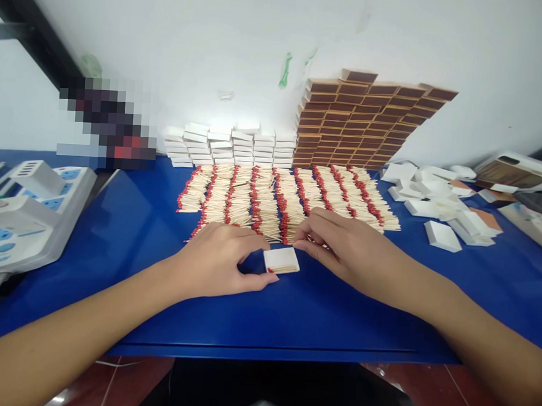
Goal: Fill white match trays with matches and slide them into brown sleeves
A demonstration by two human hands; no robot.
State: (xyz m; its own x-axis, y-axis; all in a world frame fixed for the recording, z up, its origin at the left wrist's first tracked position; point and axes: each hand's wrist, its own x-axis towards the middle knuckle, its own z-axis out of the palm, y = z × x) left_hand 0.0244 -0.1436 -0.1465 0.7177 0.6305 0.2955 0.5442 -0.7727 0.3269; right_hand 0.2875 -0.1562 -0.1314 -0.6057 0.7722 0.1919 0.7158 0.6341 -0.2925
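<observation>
A small white matchbox tray point(282, 259) lies on the blue table with a few red-tipped matches along its near side. My left hand point(225, 255) grips its left end, thumb at the near edge and fingers at the far edge. Just right of the tray, my right hand point(336, 246) has thumb and fingertips pinched together; what is between them, if anything, is too small to make out. Beyond both hands, matches point(266, 194) lie spread in several rows, red heads lined up, partly covered by my fingers.
Stacked white trays point(231, 146) stand against the wall, beside a tall stack of matchboxes with brown striking sides point(352, 119). Loose white trays point(443, 203) are heaped at the right. A power strip point(38, 215) with plugs sits at the left. The table's front edge point(263, 353) runs close to me.
</observation>
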